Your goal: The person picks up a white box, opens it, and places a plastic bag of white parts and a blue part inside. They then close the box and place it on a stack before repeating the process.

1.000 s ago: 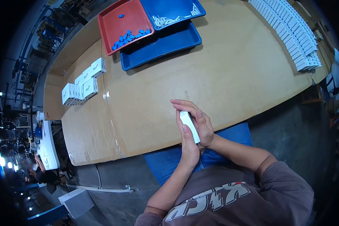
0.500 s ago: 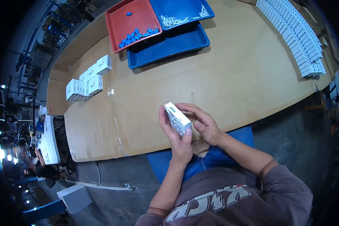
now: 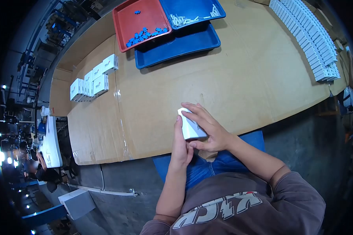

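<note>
- Leftmost, a white table (image 3: 51,137) is occupied by a person in dark clothing (image 3: 47,174).
- Next, printed white boxes (image 3: 100,85) are grouped on the cardboard-covered tabletop (image 3: 161,90).
- Then small blue pieces (image 3: 139,37) are contained in a red tray (image 3: 125,23); beside it, slim white pieces (image 3: 179,21) are contained in an upper blue tray (image 3: 188,8), and a lower blue tray (image 3: 176,47) is set nearer the hands.
- Near the tabletop's close edge, a held white box (image 3: 189,127) is gripped between both hands: its left side is backed by the left hand (image 3: 180,147), fingers nearly straight; its top and right side are covered by the right hand (image 3: 212,135), fingers bent.
- Rightmost, white box-shaped units (image 3: 308,43) are lined up in curved rows.
</note>
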Tool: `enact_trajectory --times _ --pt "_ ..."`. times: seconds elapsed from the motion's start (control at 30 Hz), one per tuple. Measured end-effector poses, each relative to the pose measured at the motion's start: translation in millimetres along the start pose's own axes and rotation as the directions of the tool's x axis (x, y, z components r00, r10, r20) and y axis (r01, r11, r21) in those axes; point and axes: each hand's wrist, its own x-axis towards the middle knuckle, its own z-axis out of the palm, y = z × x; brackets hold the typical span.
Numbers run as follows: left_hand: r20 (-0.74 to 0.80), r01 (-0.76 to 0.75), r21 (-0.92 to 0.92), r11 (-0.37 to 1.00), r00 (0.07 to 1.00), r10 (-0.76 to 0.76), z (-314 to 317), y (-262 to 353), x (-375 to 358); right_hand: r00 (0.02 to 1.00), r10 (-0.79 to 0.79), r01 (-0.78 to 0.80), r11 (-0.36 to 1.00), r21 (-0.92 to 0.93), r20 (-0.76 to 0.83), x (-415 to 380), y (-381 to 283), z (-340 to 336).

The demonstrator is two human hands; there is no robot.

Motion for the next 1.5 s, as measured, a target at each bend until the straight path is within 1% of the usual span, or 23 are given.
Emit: enact_trajectory --times 0.03,0.07,0.17,0.37,0.53,0.63,0.77,0.93,1.07,1.17,1.37,1.5 --pt "-0.006 0.002 -0.012 1.000 1.000 -0.002 -0.3 -2.2 -0.2 0.998 0.002 0.003 0.996 -0.085 0.059 -1.5 4.0 -0.8" --pt "-0.012 0.005 -0.023 1.000 1.000 -0.005 -0.7 -6.2 0.4 0.999 -0.011 0.017 0.995 -0.100 0.053 -2.5 8.1 0.9" --pt "0.010 0.025 -0.042 0.999 1.000 -0.024 -0.4 -12.8 0.6 0.999 0.035 -0.037 0.997 0.068 0.026 -6.6 15.6 3.2" --pt "-0.006 0.022 -0.047 0.999 1.000 -0.023 10.9 -13.6 -4.3 0.997 -0.080 0.080 0.997 -0.004 -0.007 -6.2 22.6 3.5" --pt "-0.009 0.059 -0.024 0.998 0.998 -0.060 15.4 -12.0 -8.5 0.993 -0.115 0.115 0.993 -0.017 -0.025 -8.6 27.1 5.5" --pt "-0.030 0.010 -0.032 0.999 0.999 -0.011 15.4 -16.6 -5.4 0.987 -0.145 0.144 0.989 -0.032 -0.064 -7.7 28.5 8.6" --pt "-0.013 -0.021 -0.025 0.999 1.000 0.021 16.1 -19.2 -3.9 0.979 -0.176 0.169 0.983 -0.068 -0.101 -11.1 33.4 14.4" --pt "-0.048 -0.046 -0.029 0.999 0.998 0.045 22.2 -22.0 -3.8 0.977 -0.181 0.176 0.983 -0.052 -0.116 -12.1 33.3 14.1" --pt "-0.042 -0.057 -0.033 0.998 0.998 0.056 18.9 -26.4 -1.7 0.965 -0.213 0.209 0.977 -0.045 -0.151 -9.8 32.4 15.4" --pt "-0.068 -0.070 -0.031 0.997 0.995 0.067 23.7 -24.9 -4.7 0.977 -0.187 0.185 0.982 -0.034 -0.099 -9.2 28.9 13.3" --pt "-0.056 -0.081 -0.032 0.996 0.995 0.079 17.1 -30.6 -5.0 0.974 -0.205 0.203 0.979 -0.030 -0.093 -8.5 26.0 13.8" --pt "-0.038 -0.083 -0.049 0.995 0.996 0.081 8.5 -35.3 -4.4 0.981 -0.181 0.183 0.983 0.022 -0.077 -8.3 23.8 12.3"
